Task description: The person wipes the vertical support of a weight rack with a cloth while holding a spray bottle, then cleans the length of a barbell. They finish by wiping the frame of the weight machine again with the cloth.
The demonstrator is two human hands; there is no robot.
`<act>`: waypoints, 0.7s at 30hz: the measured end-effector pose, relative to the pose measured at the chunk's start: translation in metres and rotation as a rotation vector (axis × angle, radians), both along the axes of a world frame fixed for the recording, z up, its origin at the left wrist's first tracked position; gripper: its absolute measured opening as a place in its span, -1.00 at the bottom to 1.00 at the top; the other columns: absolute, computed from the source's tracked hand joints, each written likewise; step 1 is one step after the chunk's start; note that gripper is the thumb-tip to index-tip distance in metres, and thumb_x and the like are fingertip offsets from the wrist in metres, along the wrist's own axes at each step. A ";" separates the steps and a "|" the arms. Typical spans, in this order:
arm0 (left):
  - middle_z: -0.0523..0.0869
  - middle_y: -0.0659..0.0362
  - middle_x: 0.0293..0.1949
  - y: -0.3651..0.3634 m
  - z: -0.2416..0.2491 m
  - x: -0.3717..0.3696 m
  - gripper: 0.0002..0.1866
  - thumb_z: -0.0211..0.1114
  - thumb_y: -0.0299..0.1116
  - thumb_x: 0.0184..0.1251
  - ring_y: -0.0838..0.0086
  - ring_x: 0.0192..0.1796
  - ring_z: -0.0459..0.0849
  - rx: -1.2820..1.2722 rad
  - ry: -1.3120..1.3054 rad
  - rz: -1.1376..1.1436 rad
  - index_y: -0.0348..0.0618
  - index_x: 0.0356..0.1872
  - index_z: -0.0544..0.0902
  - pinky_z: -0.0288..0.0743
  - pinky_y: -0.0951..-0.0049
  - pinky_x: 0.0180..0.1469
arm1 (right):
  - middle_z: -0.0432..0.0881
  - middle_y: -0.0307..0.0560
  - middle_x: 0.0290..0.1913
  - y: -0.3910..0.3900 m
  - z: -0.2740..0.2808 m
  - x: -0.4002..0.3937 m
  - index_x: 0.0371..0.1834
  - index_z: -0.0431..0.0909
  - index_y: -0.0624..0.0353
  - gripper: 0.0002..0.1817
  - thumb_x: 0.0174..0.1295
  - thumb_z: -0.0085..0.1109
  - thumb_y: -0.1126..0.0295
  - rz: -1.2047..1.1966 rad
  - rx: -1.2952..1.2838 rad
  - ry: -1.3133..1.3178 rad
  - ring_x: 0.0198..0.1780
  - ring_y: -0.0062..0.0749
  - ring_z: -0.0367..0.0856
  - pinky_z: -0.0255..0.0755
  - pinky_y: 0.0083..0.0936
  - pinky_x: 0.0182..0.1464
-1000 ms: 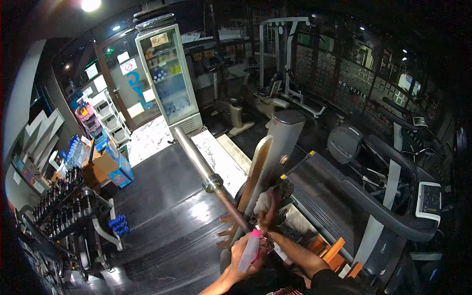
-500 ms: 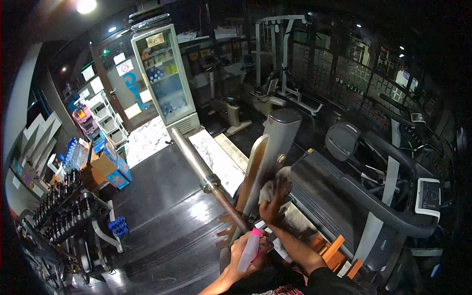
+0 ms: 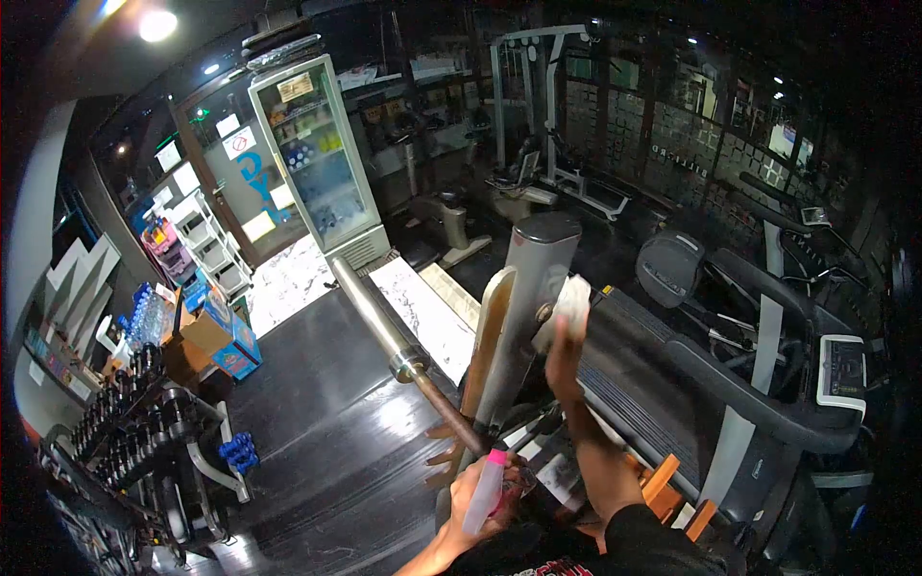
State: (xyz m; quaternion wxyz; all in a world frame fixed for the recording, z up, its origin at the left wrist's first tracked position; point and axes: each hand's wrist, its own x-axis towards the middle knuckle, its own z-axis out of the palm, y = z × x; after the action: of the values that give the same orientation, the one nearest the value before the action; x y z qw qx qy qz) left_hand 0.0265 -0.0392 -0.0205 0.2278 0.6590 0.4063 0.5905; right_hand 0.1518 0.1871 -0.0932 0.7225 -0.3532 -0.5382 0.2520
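Note:
My left hand [image 3: 464, 497] is closed at the bottom centre around a translucent bottle [image 3: 483, 497] with a pink cap, beside the lower end of a metal barbell [image 3: 373, 317]. The bar slants up to the left, shiny at its sleeve and brownish lower down. My right hand [image 3: 567, 348] is raised with a whitish cloth [image 3: 574, 297] in its fingers, at the right side of a thick grey upright post [image 3: 540, 274]. A worn, light-edged plate [image 3: 490, 331] runs along the post's left side.
A dumbbell rack [image 3: 173, 422] stands at lower left, near cardboard boxes [image 3: 216, 336]. Behind the bar is a glass-door fridge [image 3: 322, 158]. A treadmill [image 3: 759, 384] stands to the right, with an orange frame [image 3: 663, 485] at lower right.
My right hand and the cloth have moved up and slightly right along the post. My left hand keeps hold of the bottle in nearly the same place.

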 end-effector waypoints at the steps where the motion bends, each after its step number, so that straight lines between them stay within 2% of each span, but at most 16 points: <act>1: 0.71 0.07 -0.29 0.000 0.003 0.001 -0.63 0.27 -0.58 -0.01 0.25 -0.20 0.71 0.001 0.000 -0.007 -0.27 -0.10 0.48 0.53 0.37 -0.15 | 0.11 0.25 0.38 0.002 -0.003 0.003 0.40 -0.06 0.36 -0.36 0.36 -0.13 0.26 0.000 -0.005 0.014 0.39 0.02 0.10 -0.03 -0.27 0.38; 3: 0.71 0.07 -0.29 0.001 0.013 0.002 -0.64 0.26 -0.57 -0.01 0.26 -0.20 0.71 0.003 0.048 0.008 -0.26 -0.10 0.48 0.54 0.37 -0.15 | 0.09 0.28 0.38 -0.024 -0.022 0.006 0.38 -0.02 0.39 -0.38 0.36 -0.11 0.30 0.153 -0.244 -0.037 0.39 0.02 0.12 -0.01 -0.24 0.38; 4: 0.71 0.07 -0.29 0.003 0.014 0.001 -0.64 0.26 -0.57 -0.01 0.26 -0.20 0.71 0.008 0.048 0.006 -0.26 -0.10 0.48 0.54 0.37 -0.15 | 0.09 0.28 0.38 -0.035 -0.041 0.004 0.38 -0.02 0.39 -0.38 0.36 -0.11 0.30 0.150 -0.240 -0.037 0.39 0.02 0.12 -0.01 -0.24 0.38; 6: 0.71 0.07 -0.29 0.004 0.016 -0.001 -0.66 0.25 -0.57 -0.01 0.28 -0.22 0.71 0.014 0.156 -0.009 -0.26 -0.12 0.49 0.55 0.37 -0.16 | 0.22 0.30 0.31 -0.046 -0.077 -0.001 0.36 0.04 0.39 -0.42 0.35 -0.12 0.32 -0.137 -0.127 -0.449 0.32 0.06 0.23 0.07 -0.23 0.34; 7: 0.71 0.07 -0.29 0.005 0.014 0.000 -0.66 0.25 -0.57 -0.01 0.28 -0.22 0.71 0.012 0.156 -0.013 -0.26 -0.12 0.49 0.55 0.37 -0.16 | 0.22 0.30 0.31 -0.045 -0.083 0.001 0.36 0.04 0.39 -0.42 0.35 -0.12 0.32 -0.140 -0.129 -0.449 0.32 0.06 0.23 0.07 -0.23 0.34; 9: 0.70 0.02 -0.21 0.006 0.011 -0.001 -0.59 0.29 -0.57 0.07 0.27 -0.19 0.72 0.022 0.067 -0.074 -0.34 -0.01 0.44 0.57 0.40 -0.15 | 0.28 0.29 0.26 -0.044 -0.092 0.003 0.34 0.07 0.37 -0.43 0.35 -0.09 0.30 0.027 -0.224 -0.272 0.27 0.06 0.29 0.09 -0.23 0.32; 10: 0.70 0.02 -0.21 0.006 0.013 0.000 -0.59 0.29 -0.57 0.07 0.27 -0.19 0.72 0.020 0.070 -0.073 -0.34 -0.01 0.44 0.57 0.40 -0.15 | 0.28 0.29 0.26 -0.040 -0.080 0.004 0.34 0.07 0.37 -0.43 0.35 -0.09 0.30 0.029 -0.226 -0.268 0.27 0.06 0.29 0.09 -0.23 0.32; 12: 0.71 0.08 -0.30 0.004 0.019 0.005 -0.71 0.25 -0.58 -0.04 0.32 -0.24 0.70 -0.009 0.008 -0.008 -0.26 -0.19 0.55 0.55 0.41 -0.15 | 0.27 0.26 0.27 -0.025 -0.048 0.012 0.35 0.06 0.37 -0.43 0.37 -0.11 0.27 0.175 -0.414 -0.176 0.26 0.04 0.27 0.09 -0.23 0.31; 13: 0.71 0.08 -0.30 0.004 0.017 0.006 -0.71 0.25 -0.58 -0.04 0.32 -0.24 0.70 -0.010 0.011 -0.007 -0.26 -0.19 0.55 0.55 0.41 -0.15 | 0.23 0.23 0.29 -0.026 -0.030 0.019 0.35 0.05 0.38 -0.40 0.37 -0.11 0.21 0.176 -0.440 -0.344 0.27 -0.06 0.27 0.10 -0.29 0.31; 15: 0.71 0.08 -0.29 0.006 0.011 0.007 -0.69 0.25 -0.60 -0.02 0.33 -0.24 0.70 -0.003 -0.105 -0.028 -0.26 -0.16 0.55 0.56 0.42 -0.18 | 0.31 0.18 0.25 0.018 -0.051 0.027 0.34 0.06 0.38 -0.41 0.37 -0.11 0.23 -0.001 -0.099 -0.363 0.25 -0.15 0.30 0.12 -0.36 0.30; 17: 0.70 0.08 -0.29 0.006 0.011 0.009 -0.69 0.25 -0.61 -0.01 0.33 -0.23 0.71 0.010 -0.073 -0.008 -0.27 -0.15 0.54 0.56 0.42 -0.18 | 0.33 0.07 0.25 0.021 0.035 0.027 0.34 0.09 0.38 -0.50 0.40 -0.20 0.34 0.244 -0.056 0.021 0.26 -0.28 0.29 0.10 -0.43 0.31; 18: 0.70 0.08 -0.28 0.007 0.012 0.009 -0.68 0.25 -0.63 -0.01 0.32 -0.22 0.71 0.022 -0.040 0.007 -0.28 -0.15 0.53 0.56 0.42 -0.19 | 0.36 0.01 0.23 0.027 0.066 0.028 0.31 0.15 0.38 -0.53 0.40 -0.20 0.37 0.122 0.005 -0.041 0.24 -0.35 0.31 0.11 -0.48 0.30; 20: 0.70 0.07 -0.28 0.005 0.014 0.010 -0.70 0.26 -0.63 -0.01 0.32 -0.22 0.71 -0.009 -0.051 0.002 -0.28 -0.17 0.53 0.56 0.41 -0.18 | 0.42 -0.12 0.14 0.031 0.115 0.032 0.27 0.23 0.31 -0.58 0.40 -0.15 0.37 0.277 0.145 0.066 0.16 -0.50 0.36 0.17 -0.59 0.22; 21: 0.69 0.07 -0.28 0.005 0.015 0.009 -0.71 0.27 -0.63 -0.01 0.32 -0.22 0.71 -0.043 -0.060 -0.002 -0.28 -0.19 0.53 0.56 0.41 -0.18 | 0.43 -0.13 0.13 0.039 0.129 0.036 0.27 0.23 0.29 -0.58 0.40 -0.14 0.36 0.250 0.122 0.072 0.14 -0.52 0.37 0.18 -0.60 0.20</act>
State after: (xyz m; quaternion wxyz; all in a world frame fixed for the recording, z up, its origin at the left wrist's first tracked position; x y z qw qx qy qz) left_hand 0.0358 -0.0339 -0.0050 0.2546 0.6362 0.4113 0.6010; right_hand 0.1878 0.2257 0.0362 0.7244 -0.2297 -0.5661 0.3195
